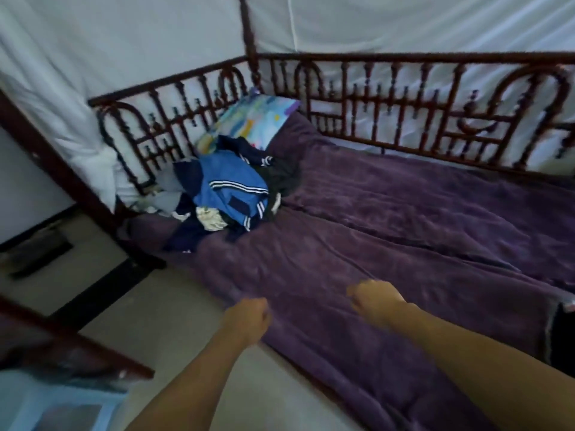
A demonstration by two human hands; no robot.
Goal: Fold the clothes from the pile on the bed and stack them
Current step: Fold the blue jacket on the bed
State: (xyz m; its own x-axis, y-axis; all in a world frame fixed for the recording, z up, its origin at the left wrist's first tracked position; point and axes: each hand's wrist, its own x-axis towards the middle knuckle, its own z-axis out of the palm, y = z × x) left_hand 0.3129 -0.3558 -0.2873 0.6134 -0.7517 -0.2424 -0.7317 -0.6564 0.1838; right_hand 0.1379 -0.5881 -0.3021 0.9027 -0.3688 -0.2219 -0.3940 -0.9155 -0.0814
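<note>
A pile of clothes (pixel 227 194) lies at the far left end of the bed, topped by a blue jacket with white stripes over dark and pale garments. The bed carries a purple blanket (pixel 404 237). My left hand (pixel 249 318) hovers at the blanket's near edge, its fingers curled into a fist that holds nothing. Further right, my right hand (pixel 376 300) is over the blanket, fingers also curled and empty. Both hands are well short of the pile.
A colourful pillow (pixel 252 122) leans against the dark red carved railing (pixel 404 98) behind the pile. White netting hangs beyond the rails. Pale floor (pixel 140 306) runs left of the bed, with a dark wooden piece (pixel 62 346) and a light blue object (pixel 62 405) near me.
</note>
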